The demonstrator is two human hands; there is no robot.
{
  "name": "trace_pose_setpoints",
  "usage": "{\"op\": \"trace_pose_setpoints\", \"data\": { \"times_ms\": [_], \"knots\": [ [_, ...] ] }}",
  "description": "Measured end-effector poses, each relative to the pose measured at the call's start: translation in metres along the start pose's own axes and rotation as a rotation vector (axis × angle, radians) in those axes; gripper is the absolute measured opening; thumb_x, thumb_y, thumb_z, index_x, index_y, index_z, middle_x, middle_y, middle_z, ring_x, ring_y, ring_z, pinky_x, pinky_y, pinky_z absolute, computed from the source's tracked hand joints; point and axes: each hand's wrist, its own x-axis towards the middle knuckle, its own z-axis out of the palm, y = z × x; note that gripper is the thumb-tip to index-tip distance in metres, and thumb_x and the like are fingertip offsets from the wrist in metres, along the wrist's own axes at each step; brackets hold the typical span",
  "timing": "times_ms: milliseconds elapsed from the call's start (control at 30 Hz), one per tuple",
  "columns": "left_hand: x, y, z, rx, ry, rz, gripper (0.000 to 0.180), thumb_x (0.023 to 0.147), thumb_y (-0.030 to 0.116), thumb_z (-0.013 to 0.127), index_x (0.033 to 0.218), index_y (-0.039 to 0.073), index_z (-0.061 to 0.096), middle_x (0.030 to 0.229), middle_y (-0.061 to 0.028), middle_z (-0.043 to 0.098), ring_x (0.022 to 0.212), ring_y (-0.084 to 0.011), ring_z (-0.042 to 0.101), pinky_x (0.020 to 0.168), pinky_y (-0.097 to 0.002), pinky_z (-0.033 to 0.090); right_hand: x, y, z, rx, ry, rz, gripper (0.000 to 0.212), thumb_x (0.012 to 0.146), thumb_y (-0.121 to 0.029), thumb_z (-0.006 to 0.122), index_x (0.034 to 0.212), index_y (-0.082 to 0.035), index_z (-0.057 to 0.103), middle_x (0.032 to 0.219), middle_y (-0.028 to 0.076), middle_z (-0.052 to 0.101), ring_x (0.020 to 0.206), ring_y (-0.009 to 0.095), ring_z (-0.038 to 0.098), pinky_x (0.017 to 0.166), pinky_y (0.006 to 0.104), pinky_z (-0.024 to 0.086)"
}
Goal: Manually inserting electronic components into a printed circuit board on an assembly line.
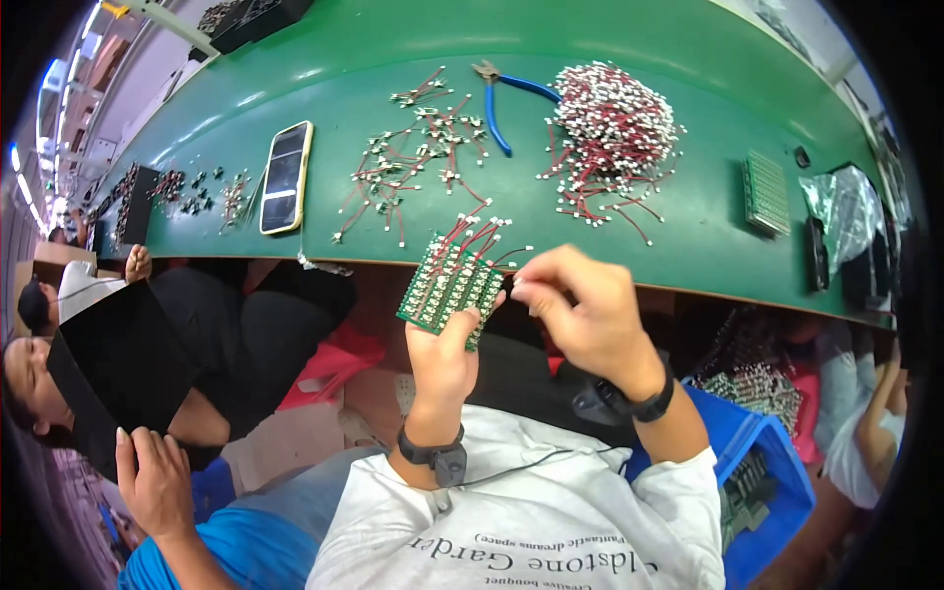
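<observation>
My left hand (447,349) grips a green circuit board panel (452,293) by its lower part, thumb across its face. Rows of small pale parts cover the panel. Several red wires with white connectors (479,234) stick out from its upper part, over the table edge. Just right of the panel, my right hand (580,305) is closed in a pinch, thumb against forefinger. A tiny whitish bit shows at its fingertips, too small to make out. Both wrists wear black bands with a small device.
On the green table (344,88) lie loose wires (423,147), a big wire heap (615,123), blue-handled pliers (497,108), a phone (285,177) and another panel (765,194). A blue crate (787,472) stands at my right. Close on my left, a co-worker holds a black box (123,359).
</observation>
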Motion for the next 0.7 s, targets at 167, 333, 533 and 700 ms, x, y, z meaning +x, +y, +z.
{"op": "trace_pose_setpoints", "data": {
  "times_ms": [167,333,533,700],
  "knots": [
    [-0.005,-0.013,-0.002,0.069,-0.011,0.026,0.044,0.082,-0.016,0.051,0.125,-0.007,0.054,0.114,-0.0129,0.065,0.101,-0.0173,0.066,0.087,-0.0287,0.053,-0.015,0.009,0.018,-0.046,0.087,-0.054,0.012,0.083,0.003,0.070,0.094,0.002,0.068,0.080,0.012,0.066,0.061,0.022,0.061,0.057,0.0325,0.048],
    [-0.010,-0.014,0.003,0.120,-0.060,0.071,0.044,0.081,-0.017,0.054,0.123,-0.007,0.055,0.114,-0.0117,0.065,0.101,-0.0164,0.065,0.091,-0.0314,0.054,-0.018,0.021,0.021,-0.056,0.055,0.003,0.010,0.085,0.002,0.067,0.094,0.003,0.066,0.081,0.013,0.065,0.063,0.025,0.061,0.058,0.0333,0.049],
    [-0.011,-0.015,0.008,0.169,-0.066,0.118,0.038,0.082,-0.014,0.056,0.119,-0.006,0.059,0.110,-0.0099,0.066,0.098,-0.0148,0.065,0.088,-0.0299,0.054,-0.018,0.031,0.022,-0.115,0.061,-0.077,0.009,0.084,0.003,0.066,0.092,0.006,0.065,0.083,0.015,0.065,0.066,0.030,0.063,0.059,0.0357,0.051],
    [-0.014,-0.015,0.009,0.298,-0.020,0.126,0.029,0.083,-0.012,0.058,0.111,-0.003,0.064,0.101,-0.0033,0.067,0.087,-0.0074,0.061,0.075,-0.0226,0.050,-0.019,0.029,0.023,-0.173,0.035,-0.030,0.009,0.083,0.003,0.065,0.091,0.006,0.065,0.085,0.016,0.065,0.071,0.032,0.065,0.062,0.0372,0.053]
  ]
}}
